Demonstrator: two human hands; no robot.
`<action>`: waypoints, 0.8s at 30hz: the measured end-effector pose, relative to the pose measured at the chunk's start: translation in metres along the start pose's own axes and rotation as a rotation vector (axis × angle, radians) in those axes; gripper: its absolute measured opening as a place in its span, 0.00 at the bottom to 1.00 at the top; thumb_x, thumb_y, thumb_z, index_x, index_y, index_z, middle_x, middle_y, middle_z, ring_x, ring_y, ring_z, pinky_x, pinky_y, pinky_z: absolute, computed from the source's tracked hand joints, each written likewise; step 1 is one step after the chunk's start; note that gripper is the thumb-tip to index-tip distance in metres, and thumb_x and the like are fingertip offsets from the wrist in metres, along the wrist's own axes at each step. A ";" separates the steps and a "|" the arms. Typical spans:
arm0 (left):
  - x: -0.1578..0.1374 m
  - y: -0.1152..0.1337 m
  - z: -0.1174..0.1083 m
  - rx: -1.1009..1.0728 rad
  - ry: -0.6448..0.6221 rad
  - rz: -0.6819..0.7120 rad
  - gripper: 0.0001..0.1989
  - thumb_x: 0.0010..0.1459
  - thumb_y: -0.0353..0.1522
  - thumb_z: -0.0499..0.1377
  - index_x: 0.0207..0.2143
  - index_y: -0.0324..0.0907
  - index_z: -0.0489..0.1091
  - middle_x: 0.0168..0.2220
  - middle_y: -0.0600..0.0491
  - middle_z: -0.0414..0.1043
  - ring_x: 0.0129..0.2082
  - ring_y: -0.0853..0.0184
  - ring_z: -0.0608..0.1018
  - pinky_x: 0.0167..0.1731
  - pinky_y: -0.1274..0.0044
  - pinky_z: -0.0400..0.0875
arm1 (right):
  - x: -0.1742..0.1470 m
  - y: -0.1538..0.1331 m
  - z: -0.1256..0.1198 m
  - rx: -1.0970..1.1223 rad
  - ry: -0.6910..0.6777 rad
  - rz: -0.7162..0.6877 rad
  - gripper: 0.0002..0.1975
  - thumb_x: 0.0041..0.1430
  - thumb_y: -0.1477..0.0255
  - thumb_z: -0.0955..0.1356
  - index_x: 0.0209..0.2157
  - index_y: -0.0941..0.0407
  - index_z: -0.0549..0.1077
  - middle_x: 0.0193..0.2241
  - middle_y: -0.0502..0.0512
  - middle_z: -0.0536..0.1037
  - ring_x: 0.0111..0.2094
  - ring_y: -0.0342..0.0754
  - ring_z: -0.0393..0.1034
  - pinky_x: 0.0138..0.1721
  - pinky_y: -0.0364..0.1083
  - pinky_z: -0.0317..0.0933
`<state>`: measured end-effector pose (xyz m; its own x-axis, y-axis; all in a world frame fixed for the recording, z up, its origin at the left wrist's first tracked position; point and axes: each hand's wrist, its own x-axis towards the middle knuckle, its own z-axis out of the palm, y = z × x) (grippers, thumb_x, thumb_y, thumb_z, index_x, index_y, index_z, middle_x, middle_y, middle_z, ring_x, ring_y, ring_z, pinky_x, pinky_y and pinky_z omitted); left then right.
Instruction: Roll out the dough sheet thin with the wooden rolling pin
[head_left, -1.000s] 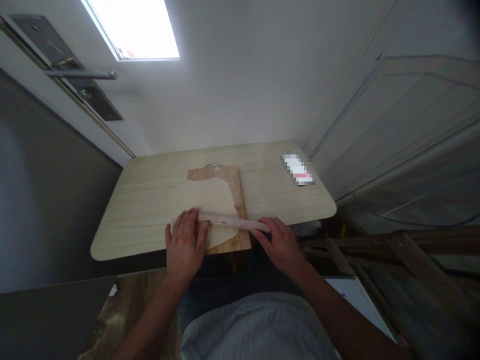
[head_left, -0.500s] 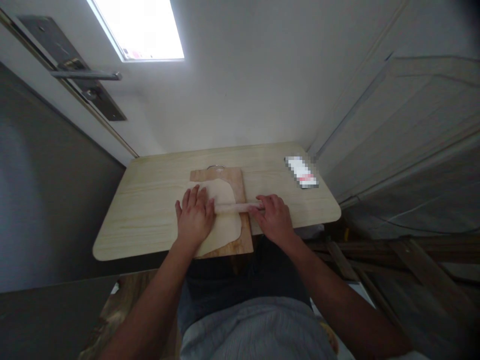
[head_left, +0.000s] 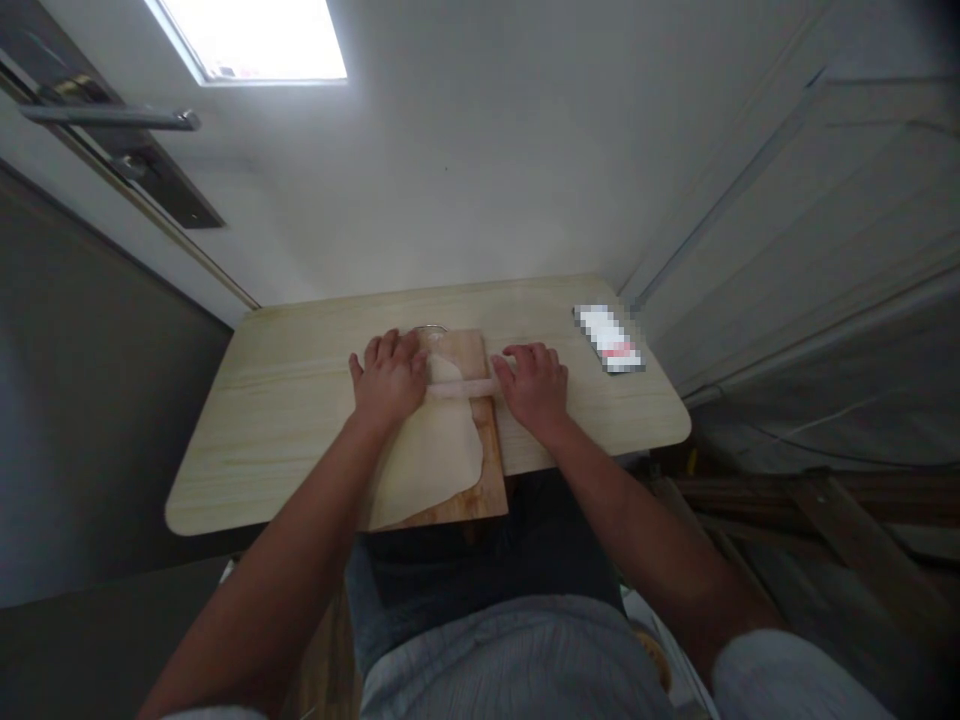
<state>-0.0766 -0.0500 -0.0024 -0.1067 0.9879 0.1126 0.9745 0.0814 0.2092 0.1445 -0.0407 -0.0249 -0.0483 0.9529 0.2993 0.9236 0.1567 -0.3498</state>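
A thin sheet of pale dough [head_left: 427,460] covers most of a wooden cutting board [head_left: 491,470] and overlaps its left side. Across the dough's upper part lies a pale rolling pin [head_left: 459,388]. My left hand [head_left: 388,380] is over the pin's left end, palm down, fingers bent forward beyond it and hiding that end. At the opposite end is my right hand [head_left: 534,385], with its palm over the pin and fingers curled loosely. Both hands bear on the pin from above.
The board rests on a light wood-grain table [head_left: 277,410] with rounded corners. A phone [head_left: 609,338], its screen blurred out, lies at the right. Behind stands a white door with a metal handle [head_left: 112,118] and a bright window. Wooden slats [head_left: 847,520] are at lower right.
Both hands and the rolling pin have moved forward, away from my body, over the dough. The right fingers have lifted slightly. The view has shifted a little.
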 end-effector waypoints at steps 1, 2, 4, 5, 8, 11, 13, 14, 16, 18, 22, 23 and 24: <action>0.004 0.000 0.000 -0.002 -0.003 -0.001 0.28 0.70 0.44 0.39 0.67 0.49 0.58 0.70 0.46 0.55 0.68 0.49 0.57 0.62 0.42 0.50 | 0.004 0.000 0.002 0.000 0.004 0.006 0.19 0.70 0.56 0.61 0.48 0.53 0.76 0.48 0.62 0.75 0.50 0.58 0.64 0.44 0.51 0.54; 0.008 0.000 0.000 -0.003 -0.004 -0.003 0.28 0.70 0.44 0.39 0.67 0.49 0.58 0.70 0.46 0.56 0.68 0.49 0.58 0.62 0.42 0.51 | 0.009 0.000 0.004 0.001 0.011 0.015 0.19 0.70 0.57 0.61 0.47 0.53 0.76 0.47 0.61 0.75 0.49 0.58 0.64 0.44 0.51 0.54; 0.015 0.000 0.000 -0.002 -0.008 -0.014 0.28 0.70 0.44 0.38 0.66 0.49 0.59 0.69 0.46 0.56 0.67 0.49 0.59 0.62 0.42 0.51 | 0.018 -0.001 0.009 0.008 0.021 0.030 0.18 0.70 0.58 0.61 0.46 0.53 0.77 0.46 0.61 0.76 0.49 0.57 0.64 0.44 0.51 0.54; 0.018 0.000 0.000 -0.001 -0.011 -0.020 0.28 0.70 0.44 0.38 0.66 0.49 0.59 0.69 0.46 0.57 0.67 0.49 0.59 0.62 0.42 0.51 | 0.022 -0.001 0.010 0.012 0.025 0.036 0.18 0.70 0.58 0.62 0.45 0.53 0.77 0.46 0.61 0.76 0.48 0.57 0.64 0.43 0.51 0.54; 0.024 -0.001 0.002 0.001 -0.004 -0.021 0.27 0.70 0.44 0.39 0.65 0.50 0.61 0.69 0.46 0.58 0.67 0.49 0.59 0.62 0.42 0.50 | 0.030 -0.002 0.012 0.016 0.021 0.048 0.17 0.70 0.59 0.62 0.45 0.54 0.77 0.44 0.61 0.76 0.48 0.57 0.65 0.43 0.51 0.55; 0.024 -0.001 0.003 0.002 0.022 0.004 0.27 0.70 0.44 0.39 0.64 0.50 0.63 0.68 0.46 0.59 0.66 0.49 0.60 0.62 0.43 0.50 | 0.030 -0.002 0.012 -0.003 0.004 0.047 0.16 0.70 0.62 0.61 0.44 0.54 0.77 0.43 0.61 0.76 0.47 0.57 0.65 0.42 0.51 0.55; 0.021 -0.001 0.004 -0.001 0.034 0.012 0.27 0.70 0.44 0.38 0.63 0.50 0.63 0.67 0.46 0.60 0.66 0.50 0.61 0.62 0.43 0.51 | 0.025 -0.002 0.011 -0.016 0.001 0.034 0.15 0.69 0.63 0.61 0.43 0.54 0.77 0.43 0.61 0.77 0.46 0.57 0.65 0.42 0.51 0.55; 0.019 -0.001 0.004 -0.003 0.041 0.013 0.27 0.70 0.44 0.38 0.63 0.50 0.64 0.67 0.47 0.60 0.66 0.50 0.61 0.62 0.43 0.51 | 0.022 -0.001 0.011 -0.018 0.006 0.026 0.15 0.69 0.64 0.61 0.43 0.54 0.77 0.43 0.61 0.77 0.46 0.57 0.66 0.42 0.51 0.55; 0.013 -0.001 0.005 -0.008 0.052 0.016 0.26 0.70 0.44 0.38 0.63 0.51 0.64 0.67 0.47 0.61 0.66 0.50 0.62 0.62 0.43 0.52 | 0.016 0.000 0.010 -0.018 0.023 0.012 0.15 0.69 0.64 0.61 0.42 0.54 0.78 0.43 0.61 0.77 0.46 0.56 0.66 0.41 0.50 0.55; 0.005 -0.001 0.005 -0.015 0.063 0.022 0.26 0.70 0.43 0.38 0.62 0.50 0.64 0.66 0.47 0.62 0.65 0.50 0.62 0.62 0.43 0.53 | 0.009 0.001 0.008 -0.013 0.040 0.003 0.15 0.70 0.64 0.62 0.41 0.54 0.78 0.42 0.60 0.78 0.45 0.56 0.66 0.41 0.50 0.54; -0.010 0.001 0.004 -0.014 0.085 0.026 0.24 0.71 0.42 0.39 0.60 0.50 0.66 0.65 0.46 0.63 0.65 0.51 0.63 0.61 0.43 0.53 | -0.011 0.003 0.002 0.022 0.098 -0.035 0.16 0.69 0.59 0.64 0.43 0.53 0.78 0.43 0.59 0.77 0.47 0.56 0.66 0.43 0.52 0.55; -0.013 0.002 0.004 -0.009 0.090 0.023 0.24 0.70 0.42 0.40 0.60 0.49 0.66 0.65 0.46 0.63 0.65 0.51 0.62 0.61 0.43 0.53 | -0.017 0.005 0.000 0.038 0.120 -0.056 0.16 0.68 0.58 0.65 0.44 0.53 0.77 0.44 0.59 0.77 0.48 0.56 0.66 0.45 0.52 0.56; -0.016 0.003 0.003 -0.002 0.096 0.017 0.24 0.70 0.41 0.40 0.60 0.49 0.66 0.65 0.45 0.63 0.65 0.51 0.62 0.61 0.43 0.52 | -0.025 0.006 -0.002 0.055 0.143 -0.081 0.16 0.67 0.57 0.65 0.45 0.53 0.77 0.45 0.59 0.77 0.49 0.56 0.65 0.46 0.53 0.56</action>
<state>-0.0715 -0.0649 -0.0066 -0.1083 0.9719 0.2088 0.9760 0.0640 0.2084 0.1521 -0.0639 -0.0328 -0.0636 0.8906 0.4503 0.8964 0.2493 -0.3665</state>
